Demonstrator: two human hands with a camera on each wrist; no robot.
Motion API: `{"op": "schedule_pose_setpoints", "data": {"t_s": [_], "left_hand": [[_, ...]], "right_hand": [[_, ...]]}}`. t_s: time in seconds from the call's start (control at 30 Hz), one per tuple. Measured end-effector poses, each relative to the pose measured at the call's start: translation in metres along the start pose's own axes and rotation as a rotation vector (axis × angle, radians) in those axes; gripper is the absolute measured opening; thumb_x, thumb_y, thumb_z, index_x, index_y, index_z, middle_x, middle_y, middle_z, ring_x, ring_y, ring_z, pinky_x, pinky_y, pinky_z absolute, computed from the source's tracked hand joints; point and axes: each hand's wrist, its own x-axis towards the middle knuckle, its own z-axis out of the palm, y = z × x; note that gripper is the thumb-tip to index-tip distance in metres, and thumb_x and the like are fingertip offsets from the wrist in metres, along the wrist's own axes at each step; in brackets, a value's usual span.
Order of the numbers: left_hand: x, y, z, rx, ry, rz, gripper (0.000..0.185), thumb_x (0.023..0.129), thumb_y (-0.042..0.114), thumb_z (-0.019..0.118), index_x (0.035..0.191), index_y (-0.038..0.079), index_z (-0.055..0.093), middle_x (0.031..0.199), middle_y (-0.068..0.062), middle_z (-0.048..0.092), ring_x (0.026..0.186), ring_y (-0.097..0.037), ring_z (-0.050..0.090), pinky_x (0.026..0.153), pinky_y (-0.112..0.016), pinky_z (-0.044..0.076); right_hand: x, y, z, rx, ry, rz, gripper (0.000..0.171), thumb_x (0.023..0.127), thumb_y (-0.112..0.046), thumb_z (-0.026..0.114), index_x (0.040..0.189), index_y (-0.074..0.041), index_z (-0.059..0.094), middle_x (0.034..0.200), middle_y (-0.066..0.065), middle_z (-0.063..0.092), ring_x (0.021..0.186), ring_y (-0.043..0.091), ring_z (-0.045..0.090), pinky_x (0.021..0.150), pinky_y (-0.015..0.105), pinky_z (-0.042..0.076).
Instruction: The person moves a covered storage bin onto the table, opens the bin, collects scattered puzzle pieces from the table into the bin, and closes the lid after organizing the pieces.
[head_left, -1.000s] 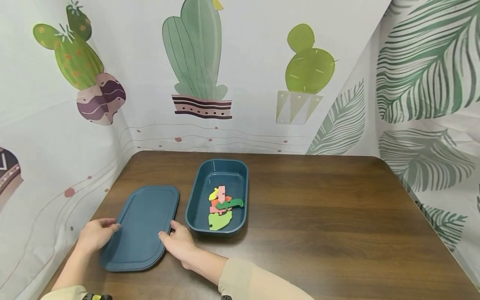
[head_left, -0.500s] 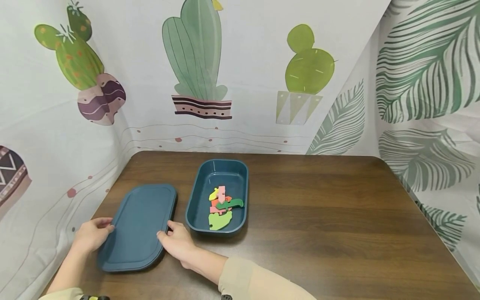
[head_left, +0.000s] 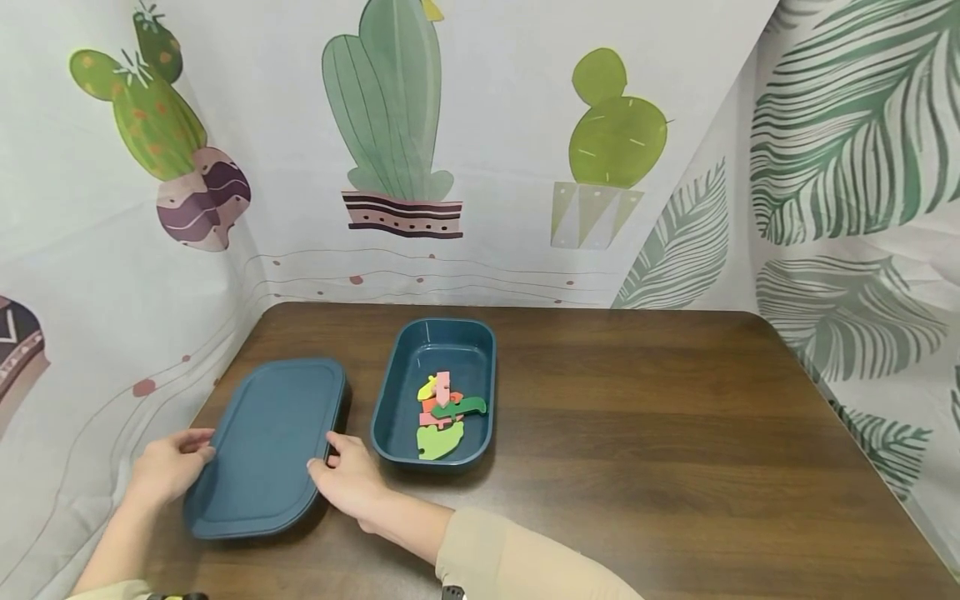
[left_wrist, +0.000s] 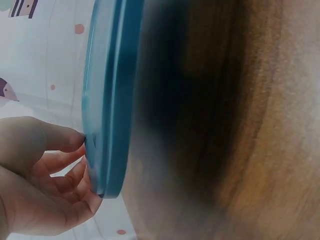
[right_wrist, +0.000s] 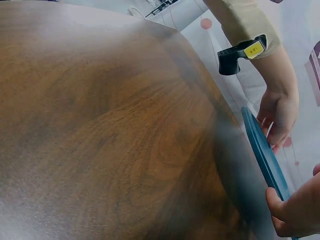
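Observation:
A flat dark-blue lid [head_left: 266, 446] with rounded corners is held raised over the left part of the table. My left hand [head_left: 167, 468] grips its left edge, thumb on top and fingers curled beneath, as the left wrist view shows at the lid's rim [left_wrist: 114, 100]. On the opposite long edge, my right hand [head_left: 351, 477] pinches the lid between thumb and fingers. To the right stands a matching blue box [head_left: 386, 392] without a cover. Inside it lie several flat coloured pieces, among them a light green one [head_left: 440, 441], a dark green one [head_left: 460, 407] and a pink one [head_left: 442, 387].
The brown wooden table [head_left: 637, 433] extends far to the right of the box. A white cloth with cactus and leaf prints [head_left: 510, 167] hangs behind it and along the sides. In the right wrist view a dark band with a yellow label [right_wrist: 253, 49] sits on the left wrist.
Both hands have shifted the lid leftward and slightly away from the body, lifting it off the table. Its gap from the box has widened. The box and its pieces have not moved.

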Motion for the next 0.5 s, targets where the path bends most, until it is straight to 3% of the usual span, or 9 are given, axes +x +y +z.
{"op": "schedule_pose_setpoints", "data": {"t_s": [0.23,0.37,0.5], "left_hand": [[0.0,0.004,-0.011,0.005,0.029,-0.004,0.038,0.089,0.018,0.053,0.115,-0.01,0.056,0.102,-0.026,0.064,0.084,-0.033,0.061,0.065,-0.038,0.043],[-0.002,0.007,-0.015,0.001,0.036,-0.012,0.039,0.09,0.021,0.053,0.115,-0.008,0.057,0.105,-0.026,0.063,0.083,-0.029,0.061,0.065,-0.035,0.041],[-0.004,0.014,-0.018,-0.007,0.045,-0.019,0.04,0.091,0.023,0.052,0.115,-0.008,0.056,0.107,-0.028,0.062,0.086,-0.034,0.061,0.066,-0.036,0.041]], "right_hand": [[-0.001,-0.007,-0.002,-0.041,0.014,-0.022,0.046,0.086,-0.018,0.062,0.129,-0.008,0.052,0.126,0.002,0.049,0.107,0.019,0.057,0.083,0.028,0.052],[-0.001,-0.011,-0.005,-0.033,0.001,-0.045,0.046,0.086,-0.016,0.062,0.13,-0.008,0.051,0.126,0.003,0.049,0.107,0.02,0.056,0.082,0.03,0.052],[0.0,-0.012,-0.009,-0.038,0.01,-0.073,0.045,0.086,-0.015,0.062,0.129,-0.008,0.052,0.125,0.003,0.049,0.105,0.018,0.057,0.08,0.028,0.053]]}}
